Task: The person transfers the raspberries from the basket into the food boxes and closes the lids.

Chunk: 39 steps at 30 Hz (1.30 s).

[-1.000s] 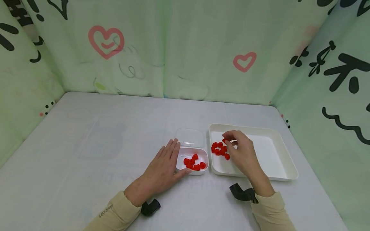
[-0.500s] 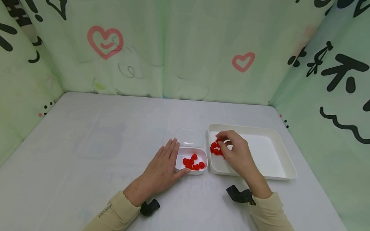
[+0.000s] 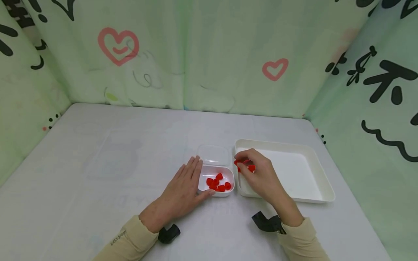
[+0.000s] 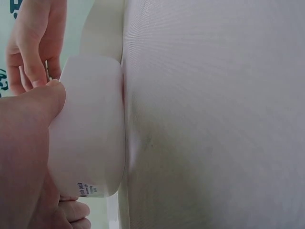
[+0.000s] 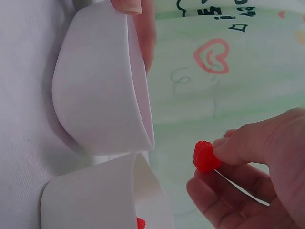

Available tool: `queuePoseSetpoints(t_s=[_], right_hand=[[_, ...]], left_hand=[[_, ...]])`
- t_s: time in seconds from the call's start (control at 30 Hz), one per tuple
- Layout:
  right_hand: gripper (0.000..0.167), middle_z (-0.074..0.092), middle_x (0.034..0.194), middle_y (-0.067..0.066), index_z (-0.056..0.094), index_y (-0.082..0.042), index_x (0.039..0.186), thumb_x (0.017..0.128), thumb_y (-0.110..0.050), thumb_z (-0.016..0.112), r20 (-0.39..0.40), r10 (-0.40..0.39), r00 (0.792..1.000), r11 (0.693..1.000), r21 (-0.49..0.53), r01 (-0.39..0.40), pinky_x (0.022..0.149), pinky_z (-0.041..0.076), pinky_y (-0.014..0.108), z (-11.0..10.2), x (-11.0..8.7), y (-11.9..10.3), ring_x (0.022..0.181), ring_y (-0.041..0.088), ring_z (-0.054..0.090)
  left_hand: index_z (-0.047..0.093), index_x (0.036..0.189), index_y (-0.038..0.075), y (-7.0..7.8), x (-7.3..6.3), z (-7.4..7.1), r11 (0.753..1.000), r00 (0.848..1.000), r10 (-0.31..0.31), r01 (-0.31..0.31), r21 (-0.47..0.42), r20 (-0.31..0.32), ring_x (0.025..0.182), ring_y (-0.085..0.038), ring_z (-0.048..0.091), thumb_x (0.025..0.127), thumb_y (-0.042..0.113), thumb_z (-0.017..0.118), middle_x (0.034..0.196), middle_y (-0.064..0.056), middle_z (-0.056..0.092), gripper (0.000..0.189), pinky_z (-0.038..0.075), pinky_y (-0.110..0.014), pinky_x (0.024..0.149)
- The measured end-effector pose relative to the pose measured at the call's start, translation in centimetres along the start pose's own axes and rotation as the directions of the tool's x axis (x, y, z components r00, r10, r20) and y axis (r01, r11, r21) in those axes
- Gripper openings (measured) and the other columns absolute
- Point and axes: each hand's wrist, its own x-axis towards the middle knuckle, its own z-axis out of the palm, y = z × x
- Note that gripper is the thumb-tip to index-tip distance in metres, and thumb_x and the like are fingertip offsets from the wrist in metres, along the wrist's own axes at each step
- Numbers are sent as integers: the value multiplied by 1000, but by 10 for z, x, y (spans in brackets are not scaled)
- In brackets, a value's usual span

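My right hand point(image 3: 263, 178) pinches one red raspberry point(image 5: 206, 156) between thumb and fingers. It hangs over the left rim of the large white tray point(image 3: 307, 174), higher than the rims in the right wrist view. Beneath the hand, more raspberries point(image 3: 251, 168) lie in the tray's left part, mostly hidden by the fingers. My left hand point(image 3: 181, 190) rests with straight fingers along the left side of a small white container point(image 3: 232, 177), its thumb touching the near rim. Several raspberries point(image 3: 216, 182) sit inside that container. The left wrist view shows the container's outer wall point(image 4: 90, 129) and the thumb on its edge.
A clear plastic lid point(image 3: 213, 155) lies just behind the small container. The tray stands close to the container's right side. White cloth point(image 3: 98, 163) covers the table, and a green printed curtain point(image 3: 196, 54) surrounds its back and sides.
My right hand has moved left across the tray with the raspberry, from above the pile to the tray's left rim. The left hand stays in place on the container.
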Motion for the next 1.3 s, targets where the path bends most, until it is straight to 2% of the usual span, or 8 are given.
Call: queuePoseSetpoints(t_s=[0.23, 0.6, 0.9, 1.3], right_hand=[[22, 68, 101, 1, 67, -7, 106, 87, 3, 71, 48, -51, 998, 999, 16, 51, 76, 57, 23, 7, -1, -2, 89, 12, 64], [25, 69, 102, 2, 67, -6, 107, 85, 5, 71, 94, -96, 991, 995, 33, 93, 80, 60, 31, 13, -2, -7, 91, 13, 65], [24, 69, 98, 0, 68, -9, 103, 85, 7, 68, 125, -185, 975, 982, 71, 177, 79, 58, 31, 20, -4, -6, 88, 11, 66], [24, 71, 101, 5, 68, -4, 108, 86, 7, 67, 199, -168, 965, 985, 77, 155, 82, 59, 31, 22, -6, -9, 90, 13, 65]], left_hand=[[18, 158, 3, -1, 0, 1, 1000, 1000, 10, -10, 21, -12, 154, -31, 16, 92, 59, 57, 166, -13, 19, 94, 23, -50, 123], [18, 158, 3, 0, 1, -1, 1000, 1000, 17, -16, 23, -15, 154, -31, 16, 92, 61, 56, 166, -14, 19, 96, 22, -50, 123], [19, 157, 2, 0, 0, 1, 999, 1000, 14, -14, 34, -21, 154, -31, 16, 92, 59, 58, 166, -14, 19, 95, 23, -50, 123], [19, 157, 2, 0, -2, 1, 1000, 999, 21, -20, 19, -29, 154, -31, 16, 93, 61, 55, 166, -14, 19, 94, 22, -49, 124]])
